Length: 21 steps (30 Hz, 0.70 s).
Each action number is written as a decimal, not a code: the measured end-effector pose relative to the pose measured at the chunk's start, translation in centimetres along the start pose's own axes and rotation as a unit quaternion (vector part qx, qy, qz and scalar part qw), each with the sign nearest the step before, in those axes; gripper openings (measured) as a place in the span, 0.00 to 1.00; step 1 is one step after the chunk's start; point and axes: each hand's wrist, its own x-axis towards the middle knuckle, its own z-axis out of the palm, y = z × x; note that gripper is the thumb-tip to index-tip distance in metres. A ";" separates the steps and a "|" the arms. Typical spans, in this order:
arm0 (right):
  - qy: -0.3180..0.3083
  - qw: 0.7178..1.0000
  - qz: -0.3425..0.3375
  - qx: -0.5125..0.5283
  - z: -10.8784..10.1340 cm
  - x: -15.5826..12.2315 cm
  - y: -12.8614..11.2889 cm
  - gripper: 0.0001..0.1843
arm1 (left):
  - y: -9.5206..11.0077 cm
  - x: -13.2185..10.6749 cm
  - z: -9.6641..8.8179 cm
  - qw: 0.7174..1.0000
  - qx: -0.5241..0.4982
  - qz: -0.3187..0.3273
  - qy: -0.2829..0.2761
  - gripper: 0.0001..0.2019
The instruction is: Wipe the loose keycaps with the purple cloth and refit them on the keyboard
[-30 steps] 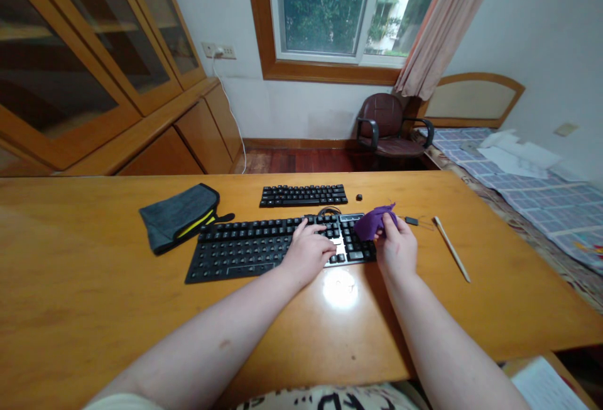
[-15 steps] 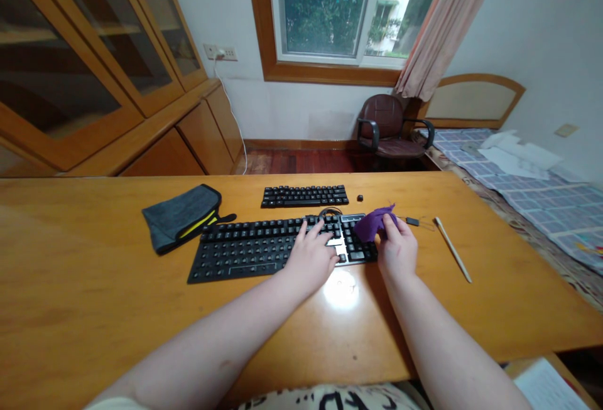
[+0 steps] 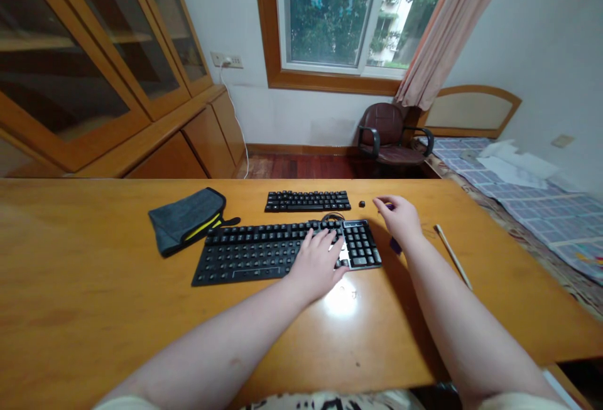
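My left hand (image 3: 321, 260) lies flat on the right part of the large black keyboard (image 3: 254, 252), fingers spread over the keys. My right hand (image 3: 401, 218) is palm down on the desk just right of that keyboard, fingers curled over a purple cloth (image 3: 395, 246). Only small bits of the cloth peek out by the fingertips and under the wrist. The fingertips point toward a small black cap (image 3: 362, 204). A smaller black keyboard (image 3: 307, 201) lies behind the large one.
A grey pouch with a yellow stripe (image 3: 187, 226) sits left of the keyboards. A thin pale stick (image 3: 452, 255) lies right of my right hand. Beyond the wooden desk (image 3: 94, 284) stand a brown armchair (image 3: 386, 135), cabinets (image 3: 117, 83) and a bed (image 3: 541, 209).
My right hand moved away from the keyboard's right end, forward and onto the desk, with the purple cloth now mostly hidden under it. My left hand stayed on the keys. The view tilted slightly.
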 end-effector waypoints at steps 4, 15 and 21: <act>-0.124 0.984 -0.016 -0.125 3.1 3.2 1.1 0.17 | 0.3 -0.2 0.1 0.999 -0.009 0.036 0.012 0.21; -0.054 0.997 0.004 -0.054 1.6 1.0 0.0 0.16 | -1.1 0.3 0.2 0.967 -0.233 0.029 0.097 0.13; -0.056 0.990 -0.074 0.103 -1.3 -6.5 -7.0 0.10 | -1.5 1.2 0.4 0.862 -0.473 -0.141 0.114 0.14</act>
